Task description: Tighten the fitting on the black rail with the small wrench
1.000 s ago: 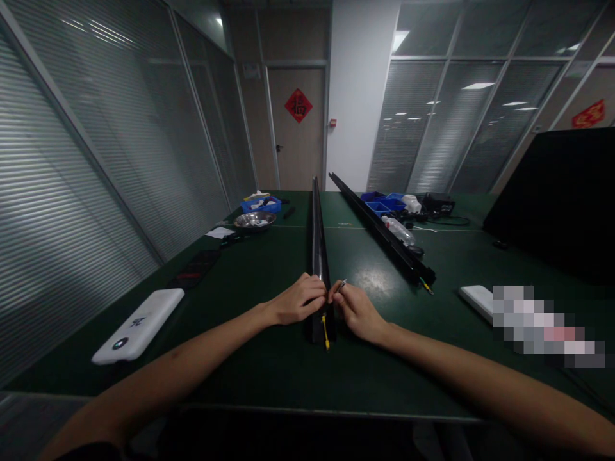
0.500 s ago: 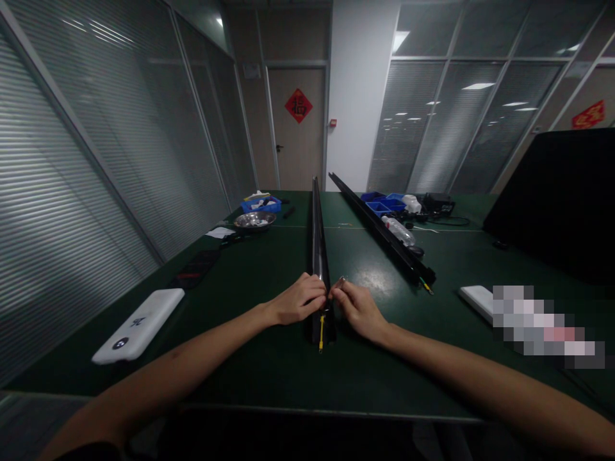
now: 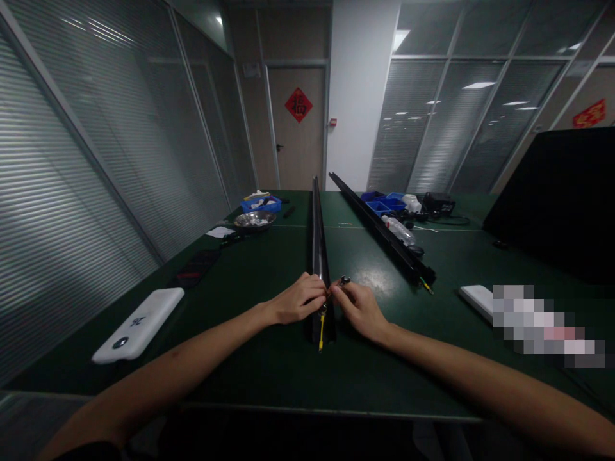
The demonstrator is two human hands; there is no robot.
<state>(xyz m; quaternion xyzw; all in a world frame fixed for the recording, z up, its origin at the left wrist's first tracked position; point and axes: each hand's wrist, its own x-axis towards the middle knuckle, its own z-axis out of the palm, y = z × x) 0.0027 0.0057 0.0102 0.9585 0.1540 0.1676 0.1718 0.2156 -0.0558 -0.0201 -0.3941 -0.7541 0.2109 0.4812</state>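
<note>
A long black channel-shaped rail [image 3: 318, 243] lies lengthwise on the green table, its near end in front of me. My left hand [image 3: 300, 298] is closed over the rail near that end, its fingertips hidden in part. To the right, my right hand [image 3: 358, 307] pinches a small metal wrench [image 3: 344, 280], whose open jaw sticks out above the fingers. A ring-like metal end shows beside the left fingertips, over the rail. From there a short yellow wire [image 3: 321, 331] with a metal lug hangs toward me.
A second black rail [image 3: 379, 227] lies at an angle to the right, beside a plastic bottle [image 3: 400, 230] and blue bins [image 3: 390, 203]. White devices lie at left [image 3: 139, 326] and right [image 3: 475, 299]. A metal bowl [image 3: 254, 221] stands at the back left; a dark screen-like panel [image 3: 557, 198] at right.
My right hand has turned slightly, and the wrench's open jaw shows more plainly above its fingers. My left hand and the rail stay in place.
</note>
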